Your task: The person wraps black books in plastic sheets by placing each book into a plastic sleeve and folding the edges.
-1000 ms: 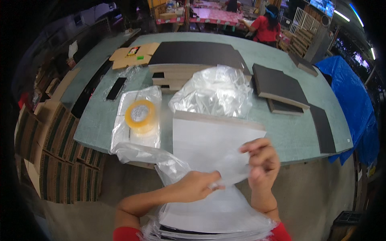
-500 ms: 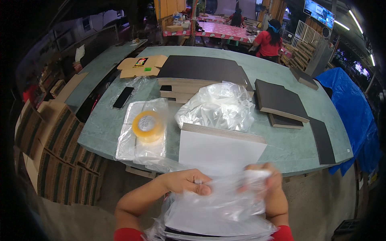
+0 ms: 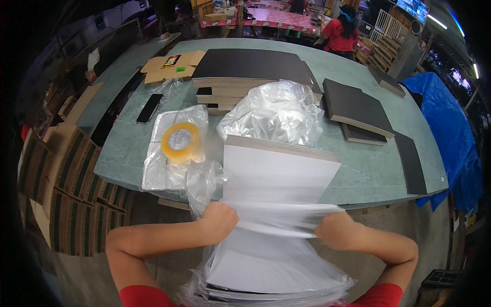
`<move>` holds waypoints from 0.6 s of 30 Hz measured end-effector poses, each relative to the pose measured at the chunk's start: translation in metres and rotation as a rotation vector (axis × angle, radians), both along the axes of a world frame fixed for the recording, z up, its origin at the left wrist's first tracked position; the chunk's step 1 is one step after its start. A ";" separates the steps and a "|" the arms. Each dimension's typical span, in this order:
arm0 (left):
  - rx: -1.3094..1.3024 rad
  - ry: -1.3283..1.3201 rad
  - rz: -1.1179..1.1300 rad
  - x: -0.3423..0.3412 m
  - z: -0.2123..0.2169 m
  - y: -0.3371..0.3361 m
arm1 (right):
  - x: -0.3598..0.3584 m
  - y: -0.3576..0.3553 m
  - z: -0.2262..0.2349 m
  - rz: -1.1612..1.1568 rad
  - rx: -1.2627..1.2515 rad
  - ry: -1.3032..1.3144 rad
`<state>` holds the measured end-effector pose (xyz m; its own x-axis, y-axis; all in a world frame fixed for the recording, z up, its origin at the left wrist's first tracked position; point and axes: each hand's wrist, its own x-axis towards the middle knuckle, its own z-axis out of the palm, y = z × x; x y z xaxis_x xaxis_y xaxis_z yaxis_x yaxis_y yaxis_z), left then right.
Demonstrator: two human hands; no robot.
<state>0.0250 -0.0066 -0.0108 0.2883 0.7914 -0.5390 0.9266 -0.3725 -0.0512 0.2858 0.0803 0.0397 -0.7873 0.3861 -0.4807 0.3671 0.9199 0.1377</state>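
Green tabletop (image 3: 365, 174), open beside white stack (image 3: 273, 171), edge (image 3: 376, 200) beyond hands (image 3: 220, 222) (image 3: 337, 229)

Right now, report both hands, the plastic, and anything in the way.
Left hand, right hand: both closed on clear plastic, stretched between them. White-faced stack just beyond. Tape roll left of the stack, clear of both hands.

The lower edge crops my view of plastic-covered white rectangular sheets (image 3: 271, 266) and 2 red fabric sleeves (image 3: 146, 297).
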 end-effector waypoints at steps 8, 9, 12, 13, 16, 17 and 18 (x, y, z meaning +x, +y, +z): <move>0.437 -1.624 0.859 -0.050 0.037 -0.011 | 0.007 0.046 0.005 -0.570 0.353 1.417; 0.845 -1.240 0.923 -0.066 0.040 -0.002 | -0.006 0.034 -0.019 -0.315 0.050 1.366; 1.405 -0.798 0.829 -0.084 0.008 0.027 | -0.029 0.014 -0.024 -0.500 -0.031 1.188; 1.444 -0.768 0.648 -0.079 0.005 0.035 | -0.028 0.026 -0.029 -0.532 0.114 1.272; 1.178 -0.674 0.434 -0.051 0.021 0.042 | -0.017 0.050 -0.038 -0.473 0.455 1.171; 1.035 -0.642 0.413 -0.044 0.028 0.041 | -0.013 0.054 -0.038 -0.424 0.549 1.077; 1.014 -0.649 0.413 -0.043 0.030 0.041 | -0.011 0.051 -0.035 -0.451 0.503 1.129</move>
<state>-0.0176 0.0342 0.0190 -0.0940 0.8582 0.5047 0.9257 -0.1112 0.3616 0.2747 0.1314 0.0049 -0.4143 0.6614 0.6252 0.7644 0.6257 -0.1554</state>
